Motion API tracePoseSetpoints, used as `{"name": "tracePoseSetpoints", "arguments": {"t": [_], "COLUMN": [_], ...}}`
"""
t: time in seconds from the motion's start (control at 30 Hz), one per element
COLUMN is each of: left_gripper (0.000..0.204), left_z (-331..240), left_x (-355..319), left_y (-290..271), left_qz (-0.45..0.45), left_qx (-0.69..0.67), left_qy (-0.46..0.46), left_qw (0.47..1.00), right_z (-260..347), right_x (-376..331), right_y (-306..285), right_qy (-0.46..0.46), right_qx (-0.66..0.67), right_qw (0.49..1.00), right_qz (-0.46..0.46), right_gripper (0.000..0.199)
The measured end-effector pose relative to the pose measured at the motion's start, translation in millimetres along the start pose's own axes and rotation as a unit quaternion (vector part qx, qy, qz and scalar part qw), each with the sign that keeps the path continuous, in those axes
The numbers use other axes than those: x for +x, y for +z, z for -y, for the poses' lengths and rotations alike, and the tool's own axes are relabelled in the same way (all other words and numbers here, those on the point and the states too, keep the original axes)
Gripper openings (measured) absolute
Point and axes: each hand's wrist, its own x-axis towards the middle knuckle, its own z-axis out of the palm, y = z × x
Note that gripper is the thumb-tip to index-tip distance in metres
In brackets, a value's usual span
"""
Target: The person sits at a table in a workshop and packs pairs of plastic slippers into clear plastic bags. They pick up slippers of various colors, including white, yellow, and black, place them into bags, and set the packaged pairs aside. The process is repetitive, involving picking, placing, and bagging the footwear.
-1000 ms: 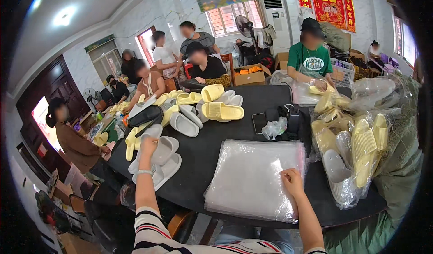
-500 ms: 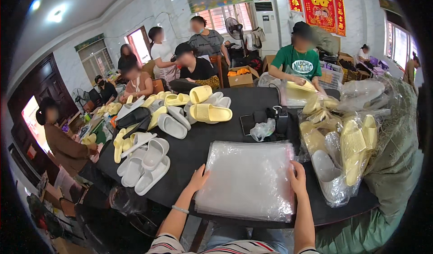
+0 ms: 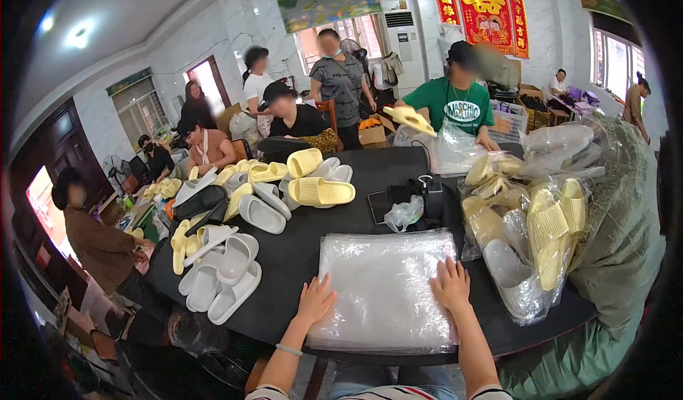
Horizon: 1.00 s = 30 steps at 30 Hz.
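A flat stack of clear plastic bags [image 3: 384,286] lies on the black table in front of me. My left hand [image 3: 315,300] rests at the stack's left edge, fingers stretched out. On the right part of the stack, my right hand [image 3: 451,284] lies flat with its fingers spread. Neither hand grips anything. Left of the stack are grey slippers [image 3: 238,256], with a heap of yellow slippers [image 3: 321,191] and more grey ones behind. To the right, bagged yellow and grey slippers [image 3: 546,236] are piled up in clear plastic.
Beyond the stack lie a phone [image 3: 380,206], a crumpled clear bag [image 3: 404,214] and a black device [image 3: 431,197]. Across the table, a person in a green shirt [image 3: 455,105] holds a yellow slipper. A large green sack [image 3: 619,208] bulges against the table's right side.
My hands have gone from holding the stack's sides to lying flat with fingers extended, the right one now on top. Across the table, the person in green has raised a yellow slipper.
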Motion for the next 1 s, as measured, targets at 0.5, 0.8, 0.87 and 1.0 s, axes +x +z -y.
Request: {"name": "tracePoseSetpoints", "arguments": {"t": [0.5, 0.8, 0.87, 1.0], "left_gripper": [0.065, 0.065, 0.065, 0.066], "left_z": [-3.9, -8.0, -8.8, -1.0], "left_x": [4.3, 3.1, 3.5, 1.5], "left_y": [7.4, 4.7, 5.3, 9.2], "left_qz": [-0.045, -0.039, -0.038, -0.052], "left_qx": [0.057, 0.040, 0.035, 0.040], "left_qy": [0.025, 0.026, 0.027, 0.024], "left_qw": [0.997, 0.998, 0.998, 0.998], "right_z": [-12.3, -64.6, -70.6, -78.6], "right_x": [-24.0, -72.5, -87.7, -100.7], "right_y": [-53.9, -127.7, -130.4, -129.4], "right_qy": [-0.035, 0.134, 0.145, 0.089], "right_qx": [0.033, -0.061, -0.070, -0.100], "right_qw": [0.981, 0.960, 0.968, 0.977], "right_qz": [-0.186, -0.239, -0.194, -0.166], "right_gripper": [0.061, 0.075, 0.078, 0.069]}}
